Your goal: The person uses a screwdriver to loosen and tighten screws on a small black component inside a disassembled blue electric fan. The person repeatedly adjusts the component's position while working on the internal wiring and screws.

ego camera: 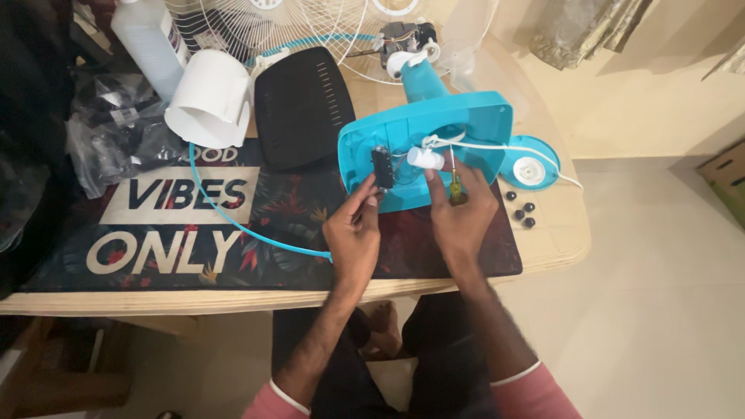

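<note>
Both hands in the open turquoise fan base, mid-counter.

My left hand pinches the black switch block inside the base, fingers closed on it. My right hand is clamped on a yellow-green screwdriver, tip pointing up by the small white cylinder and white cable. Base lies on a dark floral mat on the counter. Round turquoise cap touches its right edge, black screws just beside. Farther back: black router-like box, white motor cover, white fan grille, translucent bottle.
</note>
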